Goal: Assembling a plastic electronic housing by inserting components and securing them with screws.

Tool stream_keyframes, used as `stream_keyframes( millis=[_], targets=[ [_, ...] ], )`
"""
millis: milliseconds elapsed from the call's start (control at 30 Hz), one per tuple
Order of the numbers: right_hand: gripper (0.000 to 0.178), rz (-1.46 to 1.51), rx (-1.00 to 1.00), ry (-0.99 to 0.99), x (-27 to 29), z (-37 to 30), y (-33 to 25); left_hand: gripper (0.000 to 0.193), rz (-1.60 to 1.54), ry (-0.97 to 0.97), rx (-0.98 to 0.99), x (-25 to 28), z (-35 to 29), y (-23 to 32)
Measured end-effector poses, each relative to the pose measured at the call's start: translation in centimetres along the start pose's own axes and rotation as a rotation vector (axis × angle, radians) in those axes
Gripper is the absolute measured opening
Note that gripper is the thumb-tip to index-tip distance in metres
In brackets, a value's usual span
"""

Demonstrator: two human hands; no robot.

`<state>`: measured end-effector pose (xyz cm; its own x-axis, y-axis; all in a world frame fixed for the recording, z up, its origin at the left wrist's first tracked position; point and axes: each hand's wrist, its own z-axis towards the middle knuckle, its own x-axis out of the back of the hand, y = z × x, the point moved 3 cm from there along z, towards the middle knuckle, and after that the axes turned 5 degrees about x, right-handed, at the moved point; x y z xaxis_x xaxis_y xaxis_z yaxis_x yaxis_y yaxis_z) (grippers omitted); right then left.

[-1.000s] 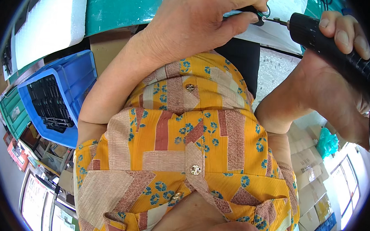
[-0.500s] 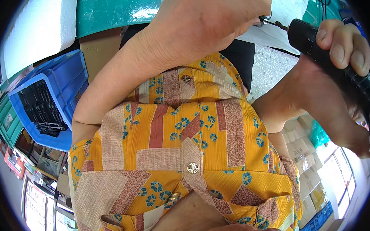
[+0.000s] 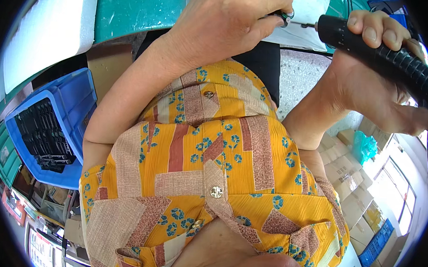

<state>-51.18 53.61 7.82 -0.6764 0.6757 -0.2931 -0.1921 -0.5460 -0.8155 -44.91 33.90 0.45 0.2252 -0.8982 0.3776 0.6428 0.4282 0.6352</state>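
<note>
- The right hand point(image 3: 374, 78) was wrapped tight round a black power screwdriver point(image 3: 370, 45), its bit pointing left.
- Just left of that tip, the left hand point(image 3: 228, 24) pinched a small dark part point(image 3: 282, 17) between closed fingertips.
- Beneath both hands lay the green tabletop point(image 3: 133, 8), its edge running left.
- Well below and left of the left hand sat a blue crate point(image 3: 77, 103) of black parts; bare floor point(image 3: 302, 75) showed between the forearms.

Shirt point(image 3: 212, 181): yellow-orange ground, patchwork of tan and rust-red blocks, small teal flowers, pale metallic buttons. Power tool point(image 3: 380, 52): black, ribbed grip. Counter point(image 3: 133, 8): teal-green. Crate point(image 3: 76, 108): blue, black parts inside. Foam sheet point(image 3: 46, 26): white. Cartons point(image 3: 346, 168): tan.
</note>
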Motion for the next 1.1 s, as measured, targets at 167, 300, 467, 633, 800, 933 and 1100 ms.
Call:
stream_keyframes(
  millis=[167,300,467,633,800,933,1100],
  targets=[
    [0.069,-0.168,0.288,0.166,-1.7,0.2,1.5,0.025,0.067,-0.103,0.044,-0.9,1.0,-1.1],
    [0.072,-0.088,0.435,0.319,-3.8,0.1,2.8,0.024,0.101,-0.129,0.087,-0.8,-0.4,-2.2],
    [0.07,-0.512,0.462,0.26,-1.7,-1.0,1.6,0.023,0.115,-0.132,0.063,-0.6,-0.3,-1.9],
    [0.059,-0.502,0.491,0.385,-1.3,-1.9,1.3,0.022,0.118,-0.156,0.088,-0.3,-0.4,-1.9],
    [0.059,-0.43,0.479,0.437,-1.2,-2.4,0.4,0.023,0.113,-0.153,0.091,-0.3,-0.1,-1.6],
    [0.061,-0.463,0.542,0.44,-0.9,-2.4,-0.1,0.023,0.109,-0.146,0.086,-0.3,0.1,-1.5],
    [0.066,-0.311,0.514,0.391,-1.1,-2.3,-0.5,0.022,0.113,-0.152,0.082,-0.1,0.1,-1.4]
  ],
)
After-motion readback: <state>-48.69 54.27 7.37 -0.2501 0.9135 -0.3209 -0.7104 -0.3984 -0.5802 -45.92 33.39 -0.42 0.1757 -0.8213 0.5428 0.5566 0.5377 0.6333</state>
